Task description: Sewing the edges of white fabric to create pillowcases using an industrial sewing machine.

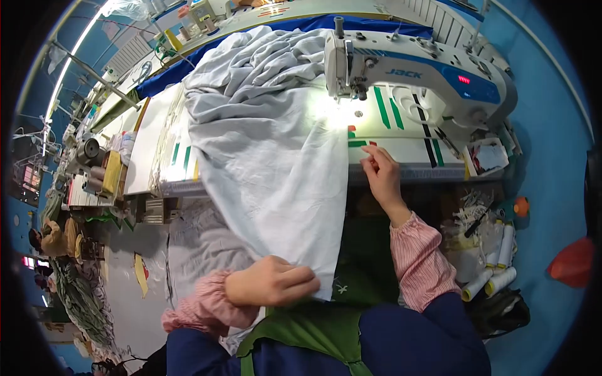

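A large light grey-blue cloth (269,163) drapes from the sewing table down toward my lap, bunched at the far side and narrowing to a corner near me. My left hand (273,282) is closed on its lower end, just above the green apron (307,329). Right of the cloth, my right hand (381,172) hovers by the table's front edge, apart from the cloth. Its thumb and fingers are curled together; anything between them is too small to make out. The sewing machine (407,72) stands beyond, its lamp shining beside the cloth around the needle area.
Green and dark tape strips (396,113) mark the tabletop. Small scissors (447,143) lie near a white tray (489,156) at the right. Thread cones (495,269) and a thread-scrap heap (473,213) sit below right. Another machine (88,153) and piled cloth (75,301) are at left.
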